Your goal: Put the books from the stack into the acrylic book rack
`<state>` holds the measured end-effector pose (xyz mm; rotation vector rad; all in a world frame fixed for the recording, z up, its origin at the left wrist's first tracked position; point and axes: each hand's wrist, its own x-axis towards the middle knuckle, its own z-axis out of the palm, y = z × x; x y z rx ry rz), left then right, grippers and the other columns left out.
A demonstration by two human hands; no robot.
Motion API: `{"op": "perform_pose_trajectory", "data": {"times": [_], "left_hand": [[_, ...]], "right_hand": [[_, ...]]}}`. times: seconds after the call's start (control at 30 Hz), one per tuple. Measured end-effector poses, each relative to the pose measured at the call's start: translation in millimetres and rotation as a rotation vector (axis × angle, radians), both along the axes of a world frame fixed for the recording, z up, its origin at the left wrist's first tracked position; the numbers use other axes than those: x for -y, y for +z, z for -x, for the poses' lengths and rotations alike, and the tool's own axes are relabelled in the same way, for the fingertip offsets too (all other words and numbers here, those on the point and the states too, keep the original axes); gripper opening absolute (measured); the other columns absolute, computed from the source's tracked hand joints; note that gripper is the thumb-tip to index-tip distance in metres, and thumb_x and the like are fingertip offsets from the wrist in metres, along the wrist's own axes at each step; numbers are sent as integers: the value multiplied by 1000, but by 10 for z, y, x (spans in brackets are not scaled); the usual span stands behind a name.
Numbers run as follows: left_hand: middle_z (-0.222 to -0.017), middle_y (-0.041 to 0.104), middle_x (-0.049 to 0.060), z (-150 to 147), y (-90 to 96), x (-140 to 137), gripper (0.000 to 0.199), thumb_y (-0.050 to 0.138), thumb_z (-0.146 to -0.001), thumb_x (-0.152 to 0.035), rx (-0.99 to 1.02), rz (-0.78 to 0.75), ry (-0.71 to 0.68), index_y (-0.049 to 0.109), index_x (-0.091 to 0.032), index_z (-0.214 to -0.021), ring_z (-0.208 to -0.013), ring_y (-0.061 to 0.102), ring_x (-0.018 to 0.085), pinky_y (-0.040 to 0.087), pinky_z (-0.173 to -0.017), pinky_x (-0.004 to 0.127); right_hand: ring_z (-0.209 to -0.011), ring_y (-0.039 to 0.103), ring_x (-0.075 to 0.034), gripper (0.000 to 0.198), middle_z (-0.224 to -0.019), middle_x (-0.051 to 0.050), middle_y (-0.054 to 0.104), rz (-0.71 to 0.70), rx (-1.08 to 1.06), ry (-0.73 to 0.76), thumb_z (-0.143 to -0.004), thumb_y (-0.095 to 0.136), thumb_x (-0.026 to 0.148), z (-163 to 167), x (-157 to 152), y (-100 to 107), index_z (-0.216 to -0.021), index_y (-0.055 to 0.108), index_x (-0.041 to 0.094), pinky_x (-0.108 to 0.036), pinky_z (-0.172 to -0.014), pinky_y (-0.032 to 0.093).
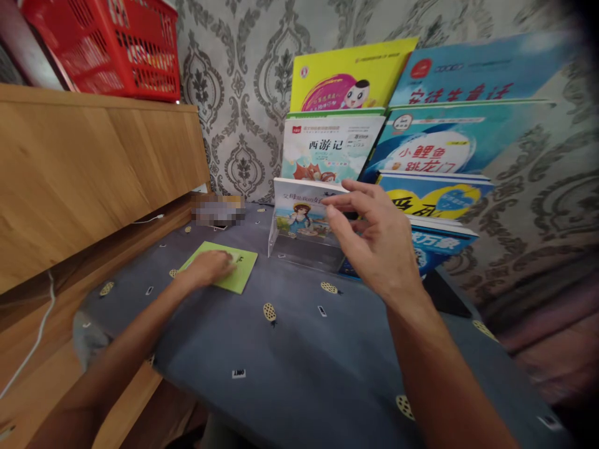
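My left hand (213, 267) rests on a lime-green booklet (243, 274) lying flat on the dark grey tablecloth. Its fingers are bent and drawn together over the cover, and their undersides are hidden. A small white patch shows beside the fingertips; I cannot make out what it is. My right hand (374, 240) is raised in front of the display of books, its fingers apart and holding nothing. Behind its fingertips a picture book (302, 209) with a girl in a hat on its cover stands in the lowest tier of a clear acrylic stand (304, 254).
Several more children's books rise in tiers behind, among them a white one (327, 143), a yellow one (346, 75) and a teal one (435, 146). A wooden cabinet (103, 168) carrying a red basket (112, 50) borders the table on the left. A blurred-out item (218, 211) lies at the back.
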<state>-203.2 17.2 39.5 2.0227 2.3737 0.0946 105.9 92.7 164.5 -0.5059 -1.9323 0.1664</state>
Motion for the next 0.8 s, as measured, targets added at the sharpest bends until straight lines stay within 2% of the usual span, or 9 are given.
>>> {"op": "perform_pose_trajectory", "data": {"times": [0.1, 0.2, 0.33, 0.43, 0.53, 0.67, 0.8], "left_hand": [[-143, 56, 20, 414, -130, -164, 51, 40, -97, -41, -41, -45, 242, 56, -13, -136, -133, 53, 33, 42, -108, 44], [-155, 42, 20, 650, -292, -228, 60, 32, -99, -43, -10, -26, 256, 45, -9, -147, -145, 40, 31, 35, -115, 42], [-160, 35, 19, 673, -420, -192, 64, 28, -100, -45, 25, -16, 231, 40, -8, -151, -150, 31, 29, 25, -121, 40], [-161, 32, 21, 575, -462, -143, 66, 28, -99, -46, 43, -17, 208, 39, -7, -151, -151, 29, 30, 23, -122, 40], [-160, 34, 21, 402, -504, -93, 66, 29, -99, -47, 67, -45, 184, 40, -7, -150, -151, 28, 31, 24, -122, 42], [-158, 38, 20, 50, -565, -10, 64, 37, -96, -46, 156, -107, 127, 40, -10, -149, -150, 30, 33, 26, -121, 48], [-155, 42, 19, -390, -591, 120, 57, 43, -91, -33, 355, -236, 2, 42, -12, -144, -148, 33, 32, 30, -120, 50]], "right_hand": [[-123, 60, -34, 18, -109, -13, 68, 3, -9, -14, -93, 56, 33, -32, 21, 10, -96, 71, 24, -35, -60, 61], [-117, 63, -32, 18, -112, -13, 68, 11, -7, -3, -93, 56, 33, -39, 25, -5, -97, 71, 24, -34, -60, 60], [-106, 67, -27, 18, -112, -11, 70, 45, 94, 28, -94, 53, 26, 38, 13, -159, -98, 69, 21, -33, -65, 59], [-104, 68, -27, 19, -114, -13, 70, 98, 306, 44, -94, 50, 19, 118, 66, -442, -99, 69, 17, -39, -79, 59], [-109, 66, -28, 21, -118, -15, 69, 135, 540, 73, -97, 48, 17, 155, 211, -832, -100, 69, 16, -46, -92, 56], [-120, 61, -29, 21, -130, -18, 65, 136, 717, 203, -98, 49, 17, 116, 455, -1297, -103, 69, 12, -49, -102, 50], [-128, 56, -26, 22, -134, -17, 63, 104, 732, 330, -100, 47, 18, 24, 626, -1474, -105, 67, 13, -45, -108, 46]]}}
